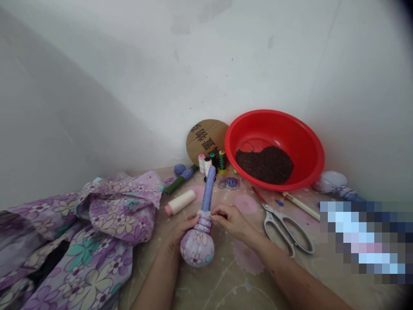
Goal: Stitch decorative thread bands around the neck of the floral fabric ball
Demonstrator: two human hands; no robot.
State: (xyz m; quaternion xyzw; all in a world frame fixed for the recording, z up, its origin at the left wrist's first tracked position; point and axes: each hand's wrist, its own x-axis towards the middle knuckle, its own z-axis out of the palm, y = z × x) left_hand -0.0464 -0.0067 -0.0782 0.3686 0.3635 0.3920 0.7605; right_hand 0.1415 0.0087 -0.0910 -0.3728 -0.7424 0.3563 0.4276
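Tabletop (222, 287) open between forearms (161, 271) | hands (234, 220): left (177, 234) gripping cloth-headed stick (197, 249), right (232, 223) pinched at neck (204, 221)

Tilted dark Chinese characters (203, 137), 物 legible among them, stand on the round brown cardboard (194, 146).

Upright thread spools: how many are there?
4, before the cardboard: pink-topped white spool leftmost, dark-topped white spool, green-topped dark spool, green spool rightmost. More may be hidden.
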